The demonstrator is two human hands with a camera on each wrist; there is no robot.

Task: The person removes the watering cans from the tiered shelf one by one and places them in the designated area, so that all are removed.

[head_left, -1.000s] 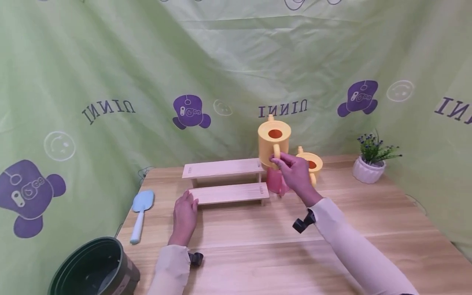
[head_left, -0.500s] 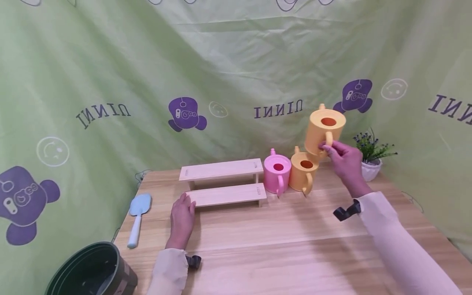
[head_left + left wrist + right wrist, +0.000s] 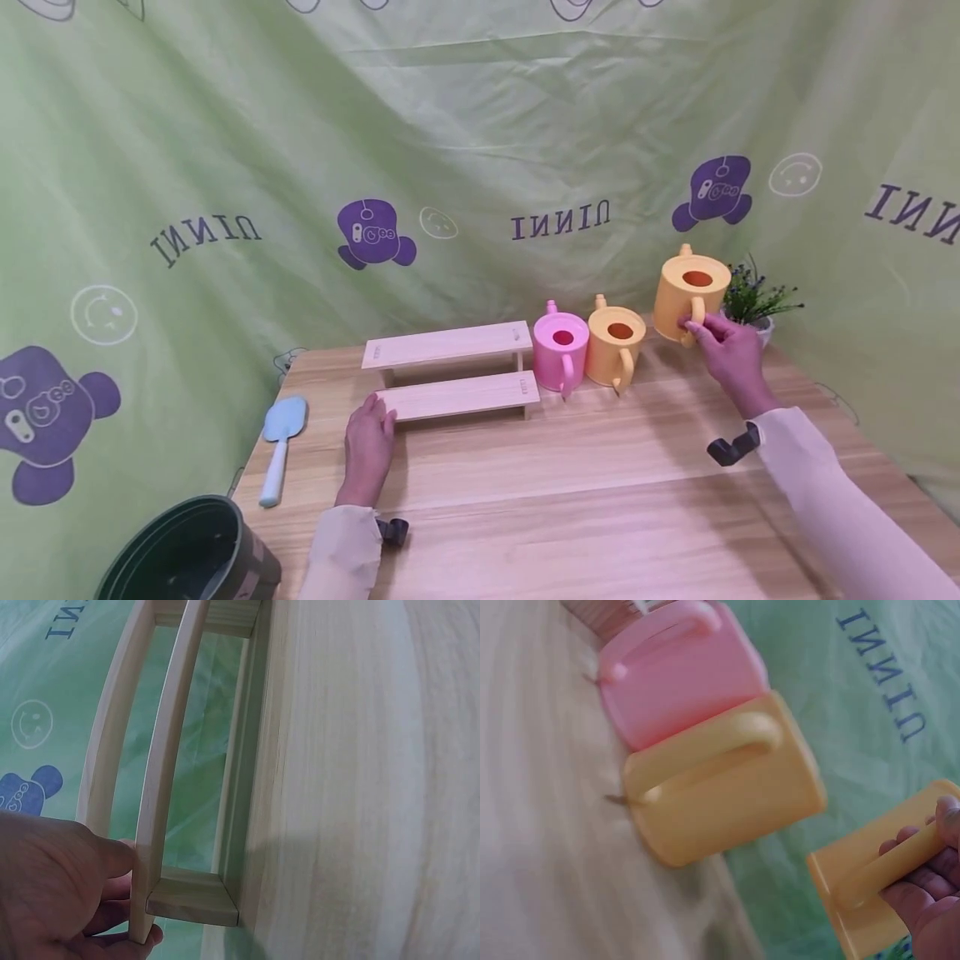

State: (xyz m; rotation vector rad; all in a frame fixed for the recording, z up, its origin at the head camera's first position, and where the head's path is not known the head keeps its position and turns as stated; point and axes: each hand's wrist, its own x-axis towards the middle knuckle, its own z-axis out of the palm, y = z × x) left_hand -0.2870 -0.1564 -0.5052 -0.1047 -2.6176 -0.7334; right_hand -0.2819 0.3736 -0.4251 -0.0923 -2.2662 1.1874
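Observation:
My right hand (image 3: 733,358) grips the handle of a yellow watering can (image 3: 678,292), held upright at the back right, in front of a potted plant. In the right wrist view, the fingers wrap round that can's handle. To its left stand a second yellow watering can (image 3: 606,354) and a pink watering can (image 3: 551,360), side by side with handles facing me. A two-step wooden shelf (image 3: 457,395) is left of the pink can. My left hand (image 3: 367,446) holds the left end of its lower step; the left wrist view shows the thumb and fingers (image 3: 112,859) around the board's end.
A potted plant (image 3: 757,298) in a white pot is partly hidden behind the raised can and right hand. At the left lie a light blue shovel (image 3: 279,442) and a dark green bucket (image 3: 247,554). A green printed cloth (image 3: 465,108) hangs behind the wooden table (image 3: 525,517).
The right hand has carried the yellow watering can rightward, from above the pink can to near the plant, lowering it lately. The left hand stays at the shelf; the view has shifted slightly.

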